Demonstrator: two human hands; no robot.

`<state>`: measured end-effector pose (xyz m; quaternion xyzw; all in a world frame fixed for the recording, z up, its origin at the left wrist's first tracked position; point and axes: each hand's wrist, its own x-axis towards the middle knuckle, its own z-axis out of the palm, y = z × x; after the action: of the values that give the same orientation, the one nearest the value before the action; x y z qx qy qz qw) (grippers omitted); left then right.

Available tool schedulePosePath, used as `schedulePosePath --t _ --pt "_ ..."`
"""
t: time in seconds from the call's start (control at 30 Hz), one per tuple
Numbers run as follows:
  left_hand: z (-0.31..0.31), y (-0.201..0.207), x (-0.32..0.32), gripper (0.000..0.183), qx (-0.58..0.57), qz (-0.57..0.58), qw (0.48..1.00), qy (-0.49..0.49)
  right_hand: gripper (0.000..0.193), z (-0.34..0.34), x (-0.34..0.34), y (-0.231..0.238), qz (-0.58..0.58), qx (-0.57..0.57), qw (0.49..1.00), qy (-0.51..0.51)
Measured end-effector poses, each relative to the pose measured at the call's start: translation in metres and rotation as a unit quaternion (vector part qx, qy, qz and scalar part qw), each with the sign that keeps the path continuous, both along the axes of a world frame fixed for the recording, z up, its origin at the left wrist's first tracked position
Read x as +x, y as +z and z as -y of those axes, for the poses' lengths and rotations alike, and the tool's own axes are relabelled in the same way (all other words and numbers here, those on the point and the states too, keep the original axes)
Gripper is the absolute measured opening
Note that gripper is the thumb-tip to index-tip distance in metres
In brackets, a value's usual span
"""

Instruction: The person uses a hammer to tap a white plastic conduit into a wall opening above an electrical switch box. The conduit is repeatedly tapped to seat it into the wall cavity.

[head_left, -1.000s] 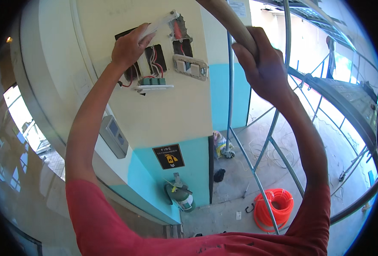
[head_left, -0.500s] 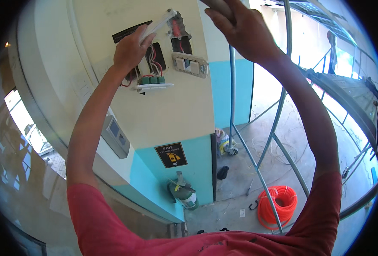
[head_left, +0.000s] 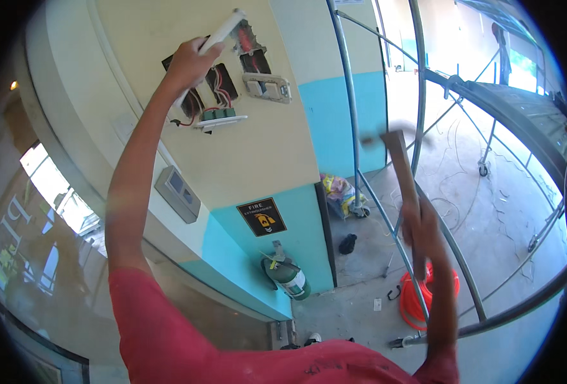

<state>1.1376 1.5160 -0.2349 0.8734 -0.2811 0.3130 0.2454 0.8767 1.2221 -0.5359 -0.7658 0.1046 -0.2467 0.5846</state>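
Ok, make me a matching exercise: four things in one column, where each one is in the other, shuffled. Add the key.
1. hammer
2. white strip
3. orange coil
4. green cylinder

A. on the floor
B. in the left hand
C. on the turquoise wall, below the black sign
D. in the right hand

Pairs: 1-D; 2-B; 3-A; 4-C

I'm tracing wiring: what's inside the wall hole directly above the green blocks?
Red and white wires show in the hole, running to the green blocks. They cover part of its dark back, hiding what's there.
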Motion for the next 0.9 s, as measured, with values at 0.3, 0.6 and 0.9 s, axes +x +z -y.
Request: schedulePosePath --t 0.3,0.6,0.9 --pt "-0.036 -0.002 -0.018 0.036 -0.052 -0.001 0.998 -0.025 0.012 -0.011 -0.182 -0.268 -0.334 0.294 0.883 -0.149" --pt "0.005 0.027 -0.032 0.048 0.006 -0.068 0.998 0.014 0.026 -0.008 -0.099 -0.139 -0.105 0.268 0.956 -0.060" --pt "-0.018 0.033 0.001 0.051 0.138 0.133 0.981 0.035 0.038 -0.042 0.002 0.020 0.155 -0.058 0.979 0.121"
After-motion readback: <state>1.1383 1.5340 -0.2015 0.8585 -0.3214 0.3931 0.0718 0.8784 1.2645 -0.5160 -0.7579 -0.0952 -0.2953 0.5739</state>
